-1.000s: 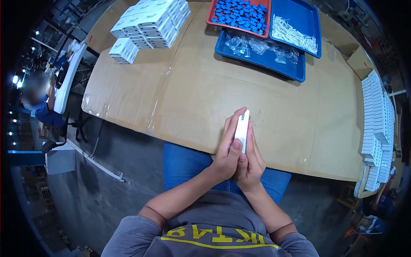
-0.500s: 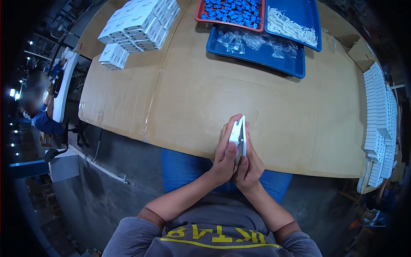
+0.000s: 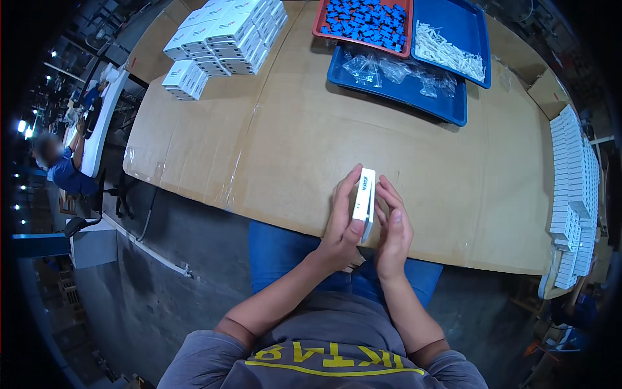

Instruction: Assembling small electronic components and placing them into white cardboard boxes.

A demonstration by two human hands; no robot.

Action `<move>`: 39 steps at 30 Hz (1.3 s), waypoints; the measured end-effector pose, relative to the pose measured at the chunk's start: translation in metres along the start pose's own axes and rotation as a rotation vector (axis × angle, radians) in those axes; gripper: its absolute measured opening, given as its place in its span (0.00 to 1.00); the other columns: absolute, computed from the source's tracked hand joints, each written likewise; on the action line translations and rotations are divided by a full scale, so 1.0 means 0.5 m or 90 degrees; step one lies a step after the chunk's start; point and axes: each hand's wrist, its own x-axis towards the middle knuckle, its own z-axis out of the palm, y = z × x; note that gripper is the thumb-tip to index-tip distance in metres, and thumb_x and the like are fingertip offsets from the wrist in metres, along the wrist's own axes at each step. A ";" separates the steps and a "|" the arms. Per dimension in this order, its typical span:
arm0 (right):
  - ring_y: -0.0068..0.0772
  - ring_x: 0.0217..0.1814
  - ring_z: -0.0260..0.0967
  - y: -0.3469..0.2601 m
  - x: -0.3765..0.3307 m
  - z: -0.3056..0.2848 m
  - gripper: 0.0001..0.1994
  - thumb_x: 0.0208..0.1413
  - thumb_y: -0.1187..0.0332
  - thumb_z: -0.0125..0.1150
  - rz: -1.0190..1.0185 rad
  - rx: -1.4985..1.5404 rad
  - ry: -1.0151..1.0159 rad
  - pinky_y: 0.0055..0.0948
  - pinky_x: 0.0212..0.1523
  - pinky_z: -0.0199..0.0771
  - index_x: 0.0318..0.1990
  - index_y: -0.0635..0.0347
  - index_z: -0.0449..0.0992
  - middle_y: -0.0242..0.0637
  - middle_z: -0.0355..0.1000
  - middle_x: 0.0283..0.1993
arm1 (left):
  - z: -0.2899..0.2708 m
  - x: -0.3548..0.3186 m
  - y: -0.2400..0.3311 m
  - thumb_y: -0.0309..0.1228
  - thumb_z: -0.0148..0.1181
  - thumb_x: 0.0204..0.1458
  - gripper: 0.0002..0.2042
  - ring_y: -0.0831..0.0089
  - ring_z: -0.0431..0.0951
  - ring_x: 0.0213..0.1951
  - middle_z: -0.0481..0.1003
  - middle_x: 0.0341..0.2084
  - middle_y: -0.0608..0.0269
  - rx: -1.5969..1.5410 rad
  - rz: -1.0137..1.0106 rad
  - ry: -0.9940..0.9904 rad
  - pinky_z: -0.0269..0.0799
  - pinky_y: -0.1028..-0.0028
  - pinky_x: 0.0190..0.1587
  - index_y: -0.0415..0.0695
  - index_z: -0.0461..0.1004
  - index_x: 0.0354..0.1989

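Note:
My left hand (image 3: 341,227) grips a slim white box-shaped case (image 3: 364,198), its thumb on the near end and the other fingers along the left side. The case stands on its narrow side, with dark print on the upward face. A thin gap runs along its right edge, and what lies inside cannot be made out. My right hand (image 3: 394,233) is just to the right, fingers stretched and apart from the case. Both hands are above the near edge of the cardboard-covered table (image 3: 304,149).
White boxes (image 3: 227,32) are stacked at the far left. A red tray (image 3: 407,48) of blue parts and a blue tray (image 3: 484,39) of white sticks overlap another blue tray (image 3: 389,97) with clear bags. Stacked white pieces (image 3: 573,175) line the right edge. A person (image 3: 71,172) sits left.
My right hand has come off the case and opened to the right. The case stays in my left hand, its printed face now turned more upward. The whole view has shifted slightly.

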 end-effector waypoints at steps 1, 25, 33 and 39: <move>0.47 0.77 0.60 -0.014 0.003 -0.013 0.31 0.76 0.50 0.45 0.073 -0.038 0.023 0.40 0.74 0.62 0.69 0.72 0.64 0.55 0.63 0.72 | 0.003 0.000 -0.001 0.61 0.44 0.67 0.45 0.52 0.55 0.74 0.54 0.72 0.40 0.053 0.052 -0.007 0.48 0.56 0.75 0.32 0.46 0.77; 0.36 0.70 0.69 -0.021 -0.060 0.035 0.24 0.74 0.67 0.51 0.104 -0.119 -0.056 0.32 0.69 0.66 0.71 0.73 0.64 0.52 0.69 0.70 | -0.014 -0.020 -0.035 0.52 0.44 0.59 0.36 0.48 0.75 0.53 0.70 0.54 0.36 0.094 0.228 0.102 0.73 0.58 0.56 0.25 0.66 0.59; 0.36 0.73 0.65 -0.008 -0.033 -0.001 0.28 0.78 0.56 0.44 0.180 -0.035 -0.061 0.34 0.71 0.65 0.74 0.69 0.62 0.47 0.67 0.72 | -0.019 -0.002 -0.020 0.63 0.44 0.62 0.48 0.50 0.68 0.61 0.64 0.60 0.37 0.228 0.214 0.011 0.66 0.59 0.64 0.26 0.54 0.72; 0.52 0.75 0.60 -0.041 -0.011 -0.029 0.37 0.62 0.58 0.69 -0.097 -0.480 -0.149 0.47 0.74 0.63 0.74 0.64 0.63 0.52 0.59 0.73 | 0.005 -0.003 0.007 0.65 0.34 0.69 0.46 0.61 0.71 0.62 0.68 0.61 0.47 -0.243 -0.149 0.061 0.67 0.65 0.65 0.33 0.47 0.78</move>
